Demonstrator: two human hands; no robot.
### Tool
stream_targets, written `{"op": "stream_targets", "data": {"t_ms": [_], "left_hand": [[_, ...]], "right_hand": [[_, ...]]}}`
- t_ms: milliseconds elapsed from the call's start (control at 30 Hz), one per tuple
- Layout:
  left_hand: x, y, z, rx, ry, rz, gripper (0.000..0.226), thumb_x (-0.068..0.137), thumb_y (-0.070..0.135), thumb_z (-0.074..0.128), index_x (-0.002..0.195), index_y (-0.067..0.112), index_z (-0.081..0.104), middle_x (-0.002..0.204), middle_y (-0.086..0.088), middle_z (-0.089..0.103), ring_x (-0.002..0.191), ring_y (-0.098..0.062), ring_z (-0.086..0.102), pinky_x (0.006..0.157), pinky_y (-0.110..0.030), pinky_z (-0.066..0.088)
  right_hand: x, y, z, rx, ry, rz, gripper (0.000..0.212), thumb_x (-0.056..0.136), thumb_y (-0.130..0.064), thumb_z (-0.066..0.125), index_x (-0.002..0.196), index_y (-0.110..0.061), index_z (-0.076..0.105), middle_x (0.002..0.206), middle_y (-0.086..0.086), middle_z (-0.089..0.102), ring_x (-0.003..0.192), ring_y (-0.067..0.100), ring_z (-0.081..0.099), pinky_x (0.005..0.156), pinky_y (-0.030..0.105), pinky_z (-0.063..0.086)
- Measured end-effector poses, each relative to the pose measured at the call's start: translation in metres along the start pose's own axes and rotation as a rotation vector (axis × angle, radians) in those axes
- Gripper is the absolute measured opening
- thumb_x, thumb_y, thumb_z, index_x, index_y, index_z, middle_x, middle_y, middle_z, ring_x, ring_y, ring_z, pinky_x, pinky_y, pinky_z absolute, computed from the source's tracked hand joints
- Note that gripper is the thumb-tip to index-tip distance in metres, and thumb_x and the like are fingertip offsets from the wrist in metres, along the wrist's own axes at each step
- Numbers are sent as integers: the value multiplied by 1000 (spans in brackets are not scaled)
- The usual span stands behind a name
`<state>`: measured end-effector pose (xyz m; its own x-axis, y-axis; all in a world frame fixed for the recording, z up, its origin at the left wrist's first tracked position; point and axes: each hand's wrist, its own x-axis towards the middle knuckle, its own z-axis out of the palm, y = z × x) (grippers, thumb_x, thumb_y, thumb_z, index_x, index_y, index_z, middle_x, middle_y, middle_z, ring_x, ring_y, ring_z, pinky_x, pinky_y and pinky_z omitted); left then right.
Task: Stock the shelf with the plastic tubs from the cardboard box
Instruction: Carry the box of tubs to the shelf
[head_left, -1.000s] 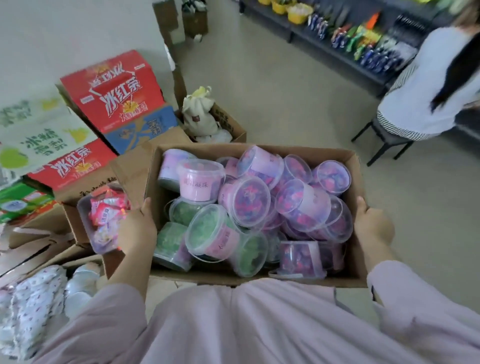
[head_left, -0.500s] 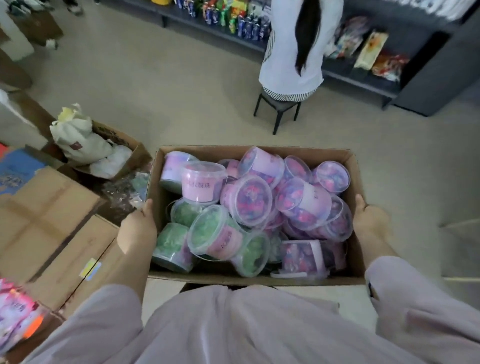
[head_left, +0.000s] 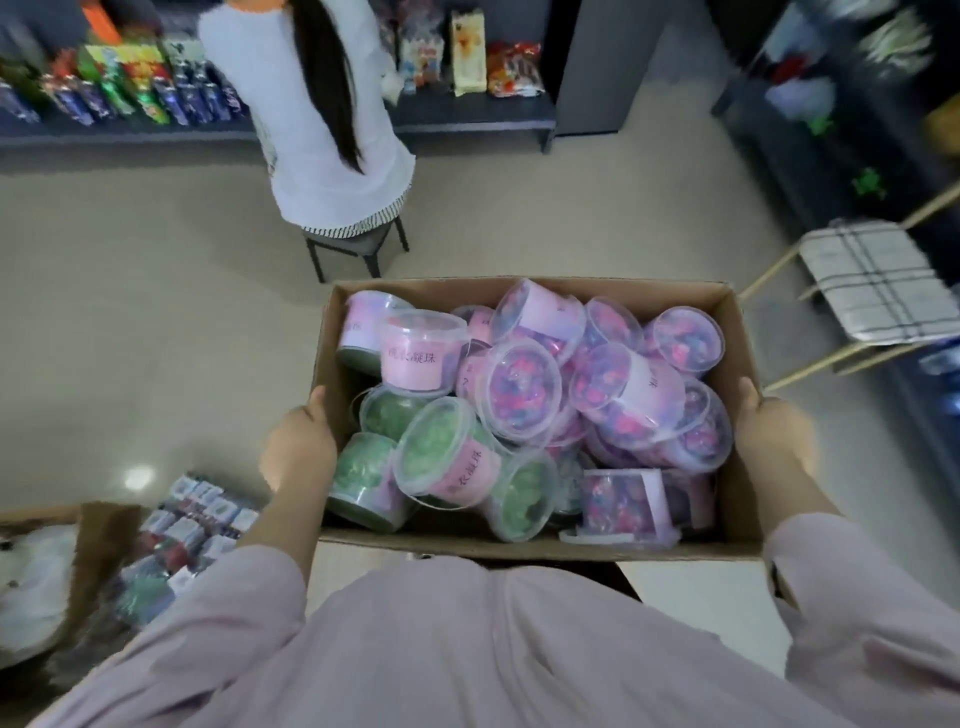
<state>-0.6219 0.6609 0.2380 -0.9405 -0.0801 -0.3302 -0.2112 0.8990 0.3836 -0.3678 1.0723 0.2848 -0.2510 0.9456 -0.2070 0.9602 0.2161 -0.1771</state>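
Cardboard box (head_left: 519, 548) of clear tubs (head_left: 522, 387) rightward now, left hand (head_left: 298, 447), right hand (head_left: 774, 431) fingers gripping.

Beige floor (head_left: 156, 322) and dark far shelf (head_left: 467, 113)
Floor: dark stool (head_left: 353, 245) far, checked stool (head_left: 872, 280) right, wrapped packs (head_left: 192, 525) near left. Shelf: snack packets (head_left: 511, 70).

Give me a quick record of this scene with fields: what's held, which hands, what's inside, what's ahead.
held: cardboard box, open-topped
left hand: grips the left wall, thumb over the rim
right hand: grips the right wall
contents: plastic tubs piled loosely, mostly pink-purple, some green at near left
ahead: person seated on a stool, facing a stocked shelf
right: plaid stool
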Motion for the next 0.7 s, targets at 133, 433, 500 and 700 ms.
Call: {"op": "stream_targets", "data": {"t_ms": [133,433,500,700], "left_hand": [[45,94,22,6,-59,189,69,100,55,21,110,0,62,112,-27,62,105,-43,57,87,-45,42],[119,326,97,226,-76,494,65,101,49,23,106,-1,64,100,-29,65,93,-43,60,70,-41,37],[127,378,110,235,-60,523,71,99,53,20,104,-1,65,100,-29,65,95,-43,60,70,-41,36],[139,494,156,328,-120,635,74,99,55,15,110,0,63,108,-31,62,101,-45,58,80,-47,42]], "right_hand": [[27,27,0,64,11,198,70,103,-49,25,111,7,66,114,33,62,106,47,59,86,47,46],[171,46,-10,212,-25,456,68,102,-50,27,113,5,66,115,31,63,106,45,60,86,45,46],[205,47,-20,223,-17,490,68,102,-50,27,113,4,66,115,30,64,105,45,60,85,44,46],[265,68,-33,222,-47,618,66,103,-50,27,113,2,66,115,28,64,105,43,60,82,41,45]]}}
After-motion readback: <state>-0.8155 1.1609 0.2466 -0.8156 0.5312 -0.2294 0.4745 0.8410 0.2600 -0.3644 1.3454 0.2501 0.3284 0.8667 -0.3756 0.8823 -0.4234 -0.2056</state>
